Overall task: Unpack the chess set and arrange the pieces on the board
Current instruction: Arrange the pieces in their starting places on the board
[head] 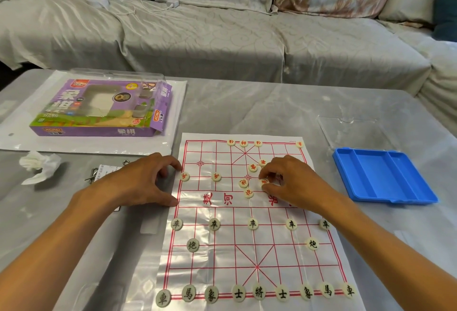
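A plastic-sheet chess board (pixel 222 256) with red lines lies in front of me. Black-lettered pieces stand in order on the near half, such as the middle piece (pixel 259 292) of the near row. Red-lettered pieces are partly placed along the far edge (pixel 243 143) and at the left (pixel 184 176). Several more lie loose near the centre (pixel 252 167). My right hand (pixel 289 182) pinches one red piece (pixel 264 181) between thumb and fingers. My left hand (pixel 141 182) rests on the board's left edge, fingers curled, holding nothing.
The purple chess box (pixel 99 108) lies on a white bag at the back left. A blue tray (pixel 383 177) and a clear lid (pixel 356 130) sit to the right. Crumpled tissue (pixel 40 164) lies at the left. A sofa stands behind the table.
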Demonstrator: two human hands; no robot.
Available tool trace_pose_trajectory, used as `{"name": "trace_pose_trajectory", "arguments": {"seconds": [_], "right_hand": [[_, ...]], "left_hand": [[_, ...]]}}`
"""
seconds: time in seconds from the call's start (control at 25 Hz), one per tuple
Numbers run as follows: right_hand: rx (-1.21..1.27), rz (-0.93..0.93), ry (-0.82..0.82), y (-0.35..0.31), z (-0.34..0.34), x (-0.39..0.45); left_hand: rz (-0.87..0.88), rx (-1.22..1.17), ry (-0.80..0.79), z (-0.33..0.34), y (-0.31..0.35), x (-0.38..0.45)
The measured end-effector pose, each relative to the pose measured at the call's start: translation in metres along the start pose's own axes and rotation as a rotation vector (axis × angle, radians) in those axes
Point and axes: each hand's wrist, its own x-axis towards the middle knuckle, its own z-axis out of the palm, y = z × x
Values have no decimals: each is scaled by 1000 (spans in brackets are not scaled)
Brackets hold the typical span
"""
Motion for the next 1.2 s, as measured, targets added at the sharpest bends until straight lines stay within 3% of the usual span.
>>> {"name": "trace_pose_trajectory", "arguments": {"seconds": [0.96, 1.2], "right_hand": [[77, 30, 32, -8, 4, 1], [132, -47, 180, -34, -16, 40]], "left_hand": [[1, -9, 8, 0, -1, -1], [14, 0, 22, 0, -3, -1]]}}
